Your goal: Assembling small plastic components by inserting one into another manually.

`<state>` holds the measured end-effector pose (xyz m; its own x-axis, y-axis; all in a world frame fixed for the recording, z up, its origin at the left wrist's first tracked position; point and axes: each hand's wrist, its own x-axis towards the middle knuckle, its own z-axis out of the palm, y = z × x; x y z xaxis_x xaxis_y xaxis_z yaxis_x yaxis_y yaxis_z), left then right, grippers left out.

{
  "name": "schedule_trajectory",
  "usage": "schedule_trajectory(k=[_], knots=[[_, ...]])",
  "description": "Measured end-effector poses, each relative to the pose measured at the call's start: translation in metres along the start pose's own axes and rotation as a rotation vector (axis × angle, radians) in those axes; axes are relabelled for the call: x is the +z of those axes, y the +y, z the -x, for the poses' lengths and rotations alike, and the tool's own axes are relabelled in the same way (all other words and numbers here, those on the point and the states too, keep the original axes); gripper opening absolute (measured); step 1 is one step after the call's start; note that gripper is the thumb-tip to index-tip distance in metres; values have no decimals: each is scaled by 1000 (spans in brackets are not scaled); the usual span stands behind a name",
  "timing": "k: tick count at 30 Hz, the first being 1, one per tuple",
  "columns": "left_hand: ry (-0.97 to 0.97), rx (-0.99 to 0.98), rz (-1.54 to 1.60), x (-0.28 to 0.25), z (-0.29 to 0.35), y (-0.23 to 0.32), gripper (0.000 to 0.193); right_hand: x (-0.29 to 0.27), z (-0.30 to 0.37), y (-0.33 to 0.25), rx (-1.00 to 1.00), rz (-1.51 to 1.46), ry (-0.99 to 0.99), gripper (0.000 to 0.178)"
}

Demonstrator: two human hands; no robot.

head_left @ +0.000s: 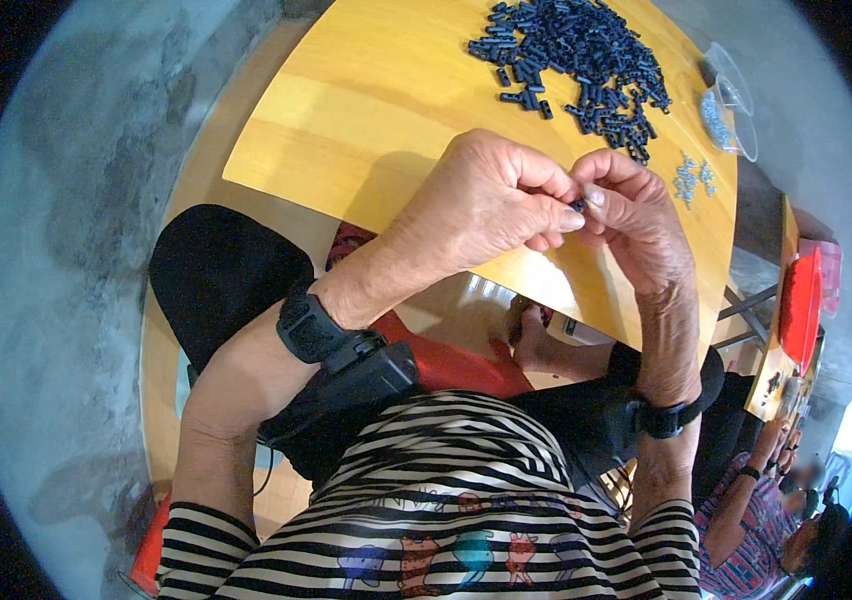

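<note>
Above the near edge of the yellow wooden table, my left hand and my right hand meet at the fingertips. Both pinch one small black plastic piece, mostly covered by the fingers. Its full shape cannot be made out. Beyond my hands lies a large heap of short black plastic pieces, with a few strays at its near left side. A small scatter of tiny silvery metal parts lies to the right of my right hand.
Clear plastic tubs, one with more tiny silvery parts, stand at the table's right edge. Farther right, a person sits at another table with a red basin on it. A grey wall runs along the left.
</note>
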<state>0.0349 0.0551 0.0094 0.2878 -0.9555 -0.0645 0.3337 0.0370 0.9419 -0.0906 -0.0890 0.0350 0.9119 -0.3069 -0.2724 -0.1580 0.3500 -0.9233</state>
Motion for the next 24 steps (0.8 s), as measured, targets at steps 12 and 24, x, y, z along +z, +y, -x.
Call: schedule_trajectory(k=[12, 24], knots=[[174, 540, -642, 1, -23, -13, 11, -12, 0, -7, -59, 488, 198, 17], [204, 525, -828, 2, -31, -22, 9, -13, -6, -1, -84, 612, 232, 10]])
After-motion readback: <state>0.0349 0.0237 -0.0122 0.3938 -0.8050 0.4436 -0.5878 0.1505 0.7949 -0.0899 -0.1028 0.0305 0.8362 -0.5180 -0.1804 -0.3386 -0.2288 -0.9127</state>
